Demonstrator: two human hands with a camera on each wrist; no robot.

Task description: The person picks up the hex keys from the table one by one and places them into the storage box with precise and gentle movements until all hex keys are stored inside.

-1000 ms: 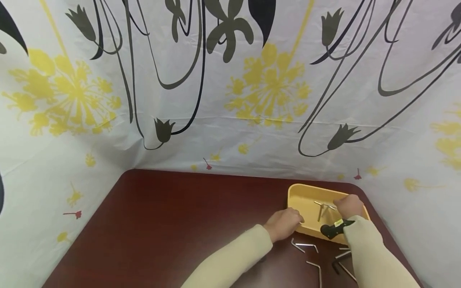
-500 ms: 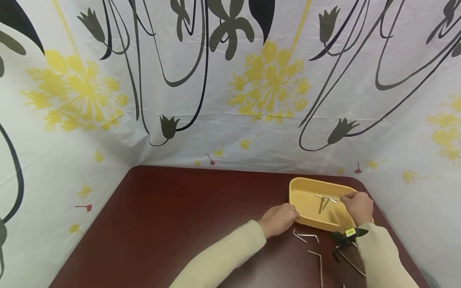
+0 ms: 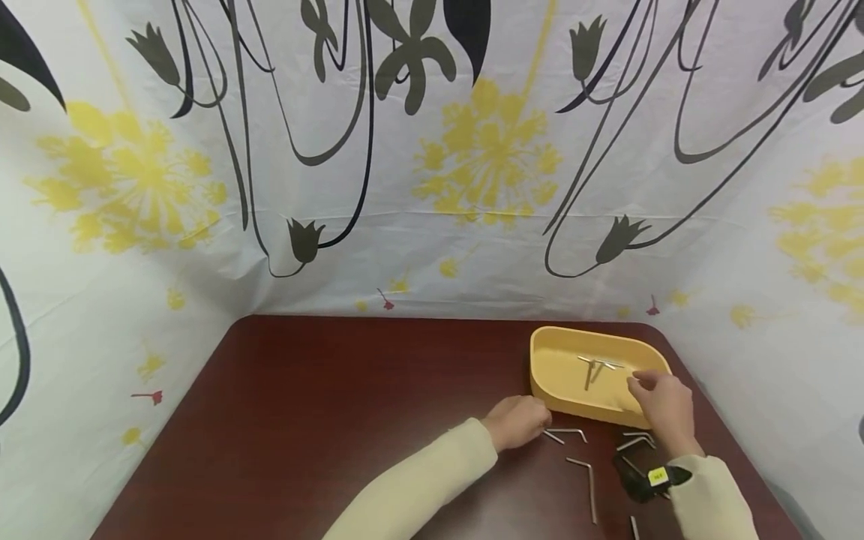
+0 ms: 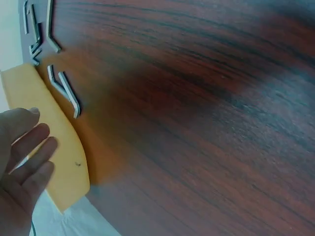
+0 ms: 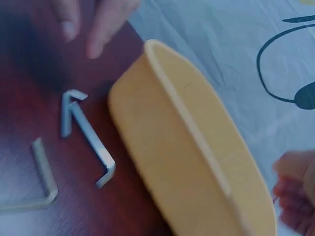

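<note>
My left hand [image 3: 520, 421] is just off the near left corner of a yellow tray [image 3: 594, 411], beside a pair of hex keys [image 3: 565, 431] on the table. In the left wrist view its fingers [image 4: 37, 147] are loosely bent and hold nothing. My right hand [image 3: 664, 405] is at the tray's right end, thumb and forefinger over the rim, with nothing visible between them. Several hex keys [image 3: 589, 373] lie crossed inside the tray. In the right wrist view the right hand [image 5: 298, 189] is partly cut off, beside the tray's outer wall.
A longer hex key [image 3: 592, 491] lies nearer on the dark red-brown table [image 3: 378, 390]. More hex keys [image 3: 634, 441] lie below the right hand, partly hidden by a black wrist device [image 3: 651, 480]. A patterned cloth [image 3: 405, 247] hangs behind the table.
The right hand has let go of a hex key, which now lies in the tray, and drawn back to the tray's right end. The left hand has let go of the tray's corner.
</note>
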